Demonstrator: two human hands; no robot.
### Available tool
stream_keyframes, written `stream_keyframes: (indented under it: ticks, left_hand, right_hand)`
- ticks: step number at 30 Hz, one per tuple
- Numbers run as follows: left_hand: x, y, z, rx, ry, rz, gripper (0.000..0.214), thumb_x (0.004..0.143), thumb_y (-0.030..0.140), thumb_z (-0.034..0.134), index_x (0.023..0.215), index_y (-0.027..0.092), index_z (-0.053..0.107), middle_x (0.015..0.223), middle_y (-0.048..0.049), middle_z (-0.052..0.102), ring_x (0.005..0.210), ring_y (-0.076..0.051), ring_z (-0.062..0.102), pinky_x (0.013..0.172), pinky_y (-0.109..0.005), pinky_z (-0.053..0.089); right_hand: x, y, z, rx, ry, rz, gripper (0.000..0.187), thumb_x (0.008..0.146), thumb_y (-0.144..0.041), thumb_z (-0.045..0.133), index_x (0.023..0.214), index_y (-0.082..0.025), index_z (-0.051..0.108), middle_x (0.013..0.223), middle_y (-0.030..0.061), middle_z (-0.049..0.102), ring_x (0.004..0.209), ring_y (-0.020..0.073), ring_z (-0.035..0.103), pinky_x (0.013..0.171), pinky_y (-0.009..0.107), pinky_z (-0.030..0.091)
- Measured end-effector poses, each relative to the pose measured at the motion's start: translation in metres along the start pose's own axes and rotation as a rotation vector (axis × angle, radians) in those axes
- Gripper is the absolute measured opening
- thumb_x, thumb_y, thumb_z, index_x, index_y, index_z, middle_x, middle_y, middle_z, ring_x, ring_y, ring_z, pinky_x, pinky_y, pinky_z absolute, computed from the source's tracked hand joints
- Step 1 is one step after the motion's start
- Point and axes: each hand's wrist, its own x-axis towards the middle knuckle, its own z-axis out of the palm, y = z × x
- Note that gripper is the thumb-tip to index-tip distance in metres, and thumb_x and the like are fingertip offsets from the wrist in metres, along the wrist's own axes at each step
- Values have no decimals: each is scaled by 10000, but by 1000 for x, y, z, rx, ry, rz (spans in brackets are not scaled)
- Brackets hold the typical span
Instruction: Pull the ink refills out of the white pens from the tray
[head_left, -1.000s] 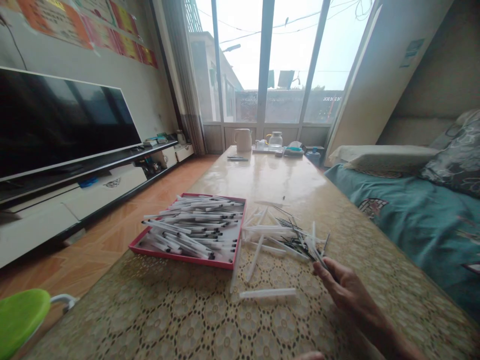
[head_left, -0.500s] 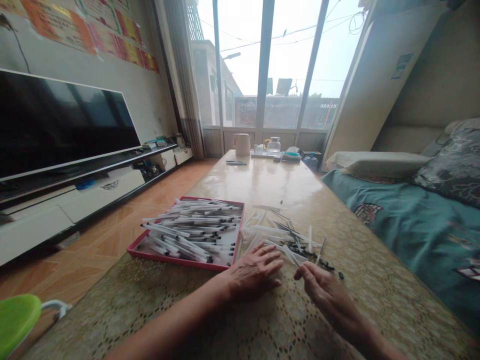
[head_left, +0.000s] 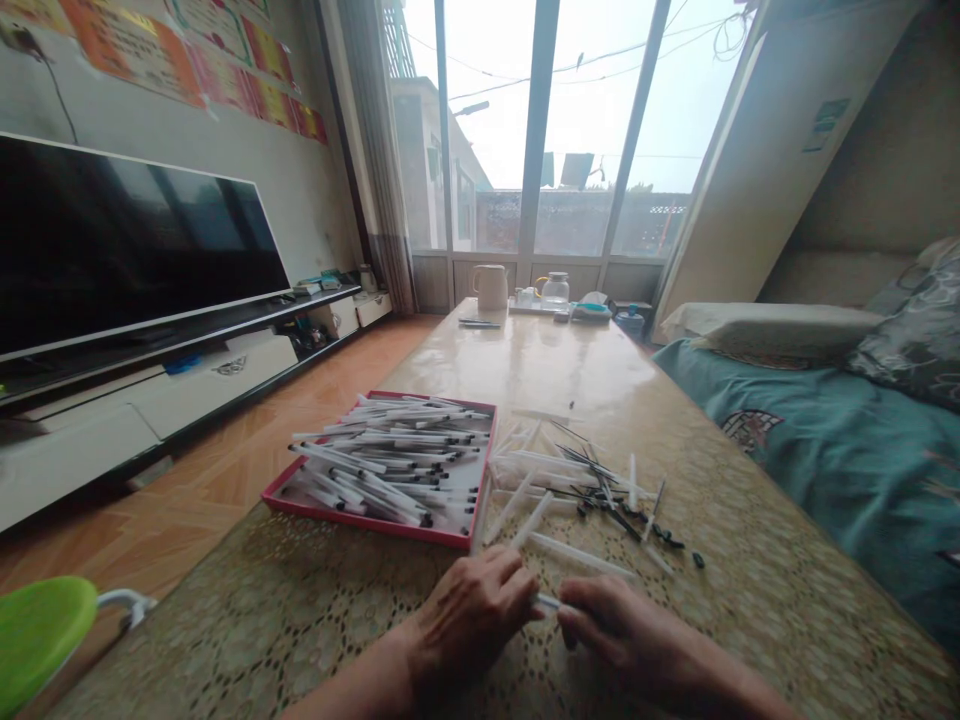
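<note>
My left hand and my right hand are both closed, close together over the near part of the table. Between their fingers shows a short stretch of a whitish pen, one end in each hand; the rest of it is hidden. Just beyond lie loose translucent pen barrels, with thin dark refills and small black caps in a scattered heap. To the left, a pink-rimmed tray holds many white pens with black ends.
The long table has a patterned cover. At its far end stand a beige pitcher and a glass jug. A teal-covered sofa runs along the right. A green stool is at the lower left.
My left hand has drawn nearer and closed from lying spread on the table. My right hand has moved left and nearer, and both now grip one pen.
</note>
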Motion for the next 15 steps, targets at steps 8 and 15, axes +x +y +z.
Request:
stream_keyframes:
  ticks: [8, 15]
  left_hand:
    - [4, 15, -16, -237, -54, -225, 260, 901, 264, 374, 695, 190, 515, 632, -25, 581, 535, -147, 496, 493, -250, 271]
    - [9, 5, -34, -783, -164, -492, 403, 880, 382, 345, 534, 184, 400, 488, 49, 339, 454, -98, 322, 453, -214, 248]
  right_hand:
    - [2, 24, 16, -508, 181, -226, 243, 903, -314, 429, 692, -201, 472, 557, -27, 557, 424, 94, 434, 419, 246, 199]
    - [-6, 27, -8, -739, 317, -370, 246, 929, -313, 385, 719, -218, 469, 564, -27, 561, 430, 112, 490, 424, 254, 228]
